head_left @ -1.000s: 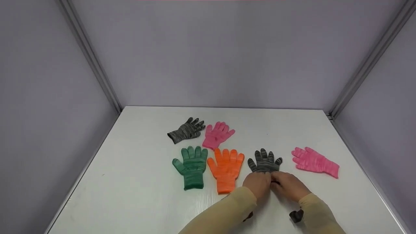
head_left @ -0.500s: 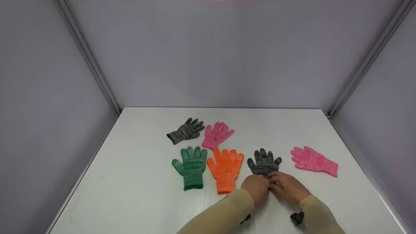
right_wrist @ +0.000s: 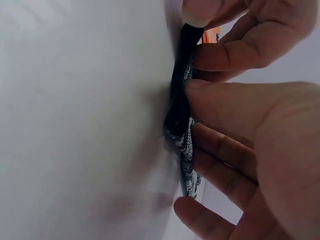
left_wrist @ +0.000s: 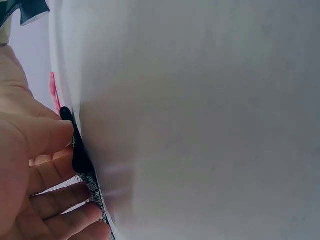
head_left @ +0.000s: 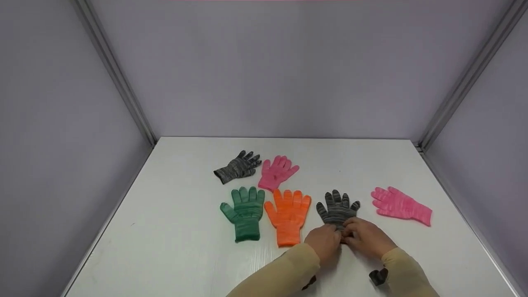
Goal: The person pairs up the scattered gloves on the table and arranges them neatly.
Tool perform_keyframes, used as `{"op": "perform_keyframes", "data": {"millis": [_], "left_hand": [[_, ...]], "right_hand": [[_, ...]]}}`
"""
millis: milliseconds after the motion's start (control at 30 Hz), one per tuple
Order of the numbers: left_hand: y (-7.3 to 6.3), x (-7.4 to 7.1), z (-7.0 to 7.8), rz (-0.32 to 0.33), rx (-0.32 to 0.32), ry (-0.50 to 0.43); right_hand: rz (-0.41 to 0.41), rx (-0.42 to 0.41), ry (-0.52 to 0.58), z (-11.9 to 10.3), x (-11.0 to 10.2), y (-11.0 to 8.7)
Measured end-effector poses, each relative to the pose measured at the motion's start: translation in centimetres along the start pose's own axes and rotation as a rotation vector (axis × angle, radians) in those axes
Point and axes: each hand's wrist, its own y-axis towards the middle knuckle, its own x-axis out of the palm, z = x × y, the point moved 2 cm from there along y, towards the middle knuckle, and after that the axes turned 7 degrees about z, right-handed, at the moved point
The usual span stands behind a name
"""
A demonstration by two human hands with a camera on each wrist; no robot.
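A grey-and-black striped knit glove (head_left: 337, 212) lies with its fingers pointing away from me, right of the middle of the table. My left hand (head_left: 324, 244) pinches the left side of its cuff. On the cuff's other side, my right hand (head_left: 366, 237) pinches the edge between thumb and fingers. In the right wrist view the dark cuff (right_wrist: 180, 107) is lifted slightly, with both hands on it. Seen from the left wrist, the cuff's black edge (left_wrist: 81, 155) sits under my thumb and fingertips. The hands cover most of the cuff in the head view.
An orange glove (head_left: 287, 218) and a green glove (head_left: 248, 214) lie left of my hands. Behind them are a pink glove (head_left: 277, 172) and another striped grey glove (head_left: 238, 167). A second pink glove (head_left: 402, 206) lies at the right. Grey panels (head_left: 272, 74) enclose the white table (head_left: 173, 247).
Both hands have slid a little towards me along the striped glove, and more of its palm shows. The other gloves stay where they were.
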Motion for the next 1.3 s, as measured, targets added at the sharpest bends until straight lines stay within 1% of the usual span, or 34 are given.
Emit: {"op": "perform_keyframes", "data": {"millis": [267, 433, 500, 567, 633, 733, 767, 833, 900, 967, 1133, 1300], "left_hand": [[-0.6, -0.2, -0.2, -0.024, 0.040, -0.041], [-0.9, -0.1, -0.4, -0.037, 0.043, -0.046], [-1.0, -0.1, -0.4, -0.055, 0.037, -0.075], [-1.2, -0.3, -0.5, -0.077, 0.032, -0.116], [-1.4, -1.0, -0.7, -0.076, 0.041, -0.163], [-2.0, -3.0, -1.4, -0.051, 0.079, -0.187], [-2.2, -3.8, -1.8, -0.037, 0.091, -0.192], [-2.6, -5.4, -2.8, -0.016, 0.088, -0.203], [-3.1, -6.7, -4.1, -0.010, 0.055, -0.235], [-3.6, -7.8, -5.5, 0.009, 0.021, -0.258], [-5.3, -9.5, -9.6, 0.074, -0.050, -0.303], [-7.0, -10.8, -13.7, 0.085, -0.149, -0.368]], "right_hand": [[0.024, -0.039, -0.010, -0.2, -0.2, -0.1], [0.008, -0.022, -0.018, -0.3, -0.1, 0.1], [0.017, -0.019, -0.019, -0.4, -0.1, 0.1], [0.045, -0.023, -0.009, -0.5, -0.2, 0.0], [0.082, -0.025, 0.006, -0.7, -0.4, 0.0], [0.136, -0.025, 0.029, -1.2, -1.0, 0.1], [0.150, -0.023, 0.034, -1.5, -1.2, 0.1], [0.172, -0.023, 0.046, -2.2, -1.8, 0.4], [0.186, -0.018, 0.064, -3.0, -2.3, 0.6], [0.190, -0.013, 0.088, -3.9, -2.7, 1.0], [0.195, -0.026, 0.141, -6.3, -3.3, 1.7], [0.191, -0.080, 0.133, -8.7, -3.6, 2.5]]}}
